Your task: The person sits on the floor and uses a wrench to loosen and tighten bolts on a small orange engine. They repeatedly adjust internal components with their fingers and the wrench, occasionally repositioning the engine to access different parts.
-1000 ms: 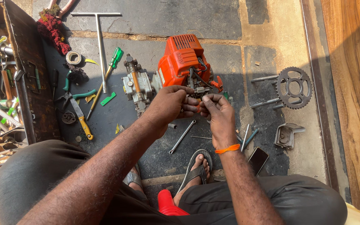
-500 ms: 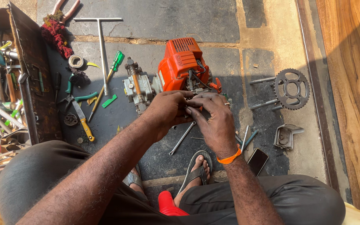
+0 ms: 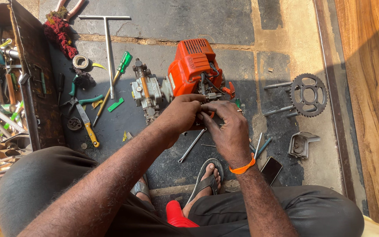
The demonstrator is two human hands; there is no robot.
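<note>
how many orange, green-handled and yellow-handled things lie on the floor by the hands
orange: 1, the engine
green-handled: 2, the screwdriver and the pliers
yellow-handled: 1, the tool
total: 4
Both hands, left and right, work at the engine's near side.

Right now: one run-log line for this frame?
left hand: on small part at orange engine | right hand: same part, fingers pinching | floor: sprocket, green screwdriver, T-wrench
</note>
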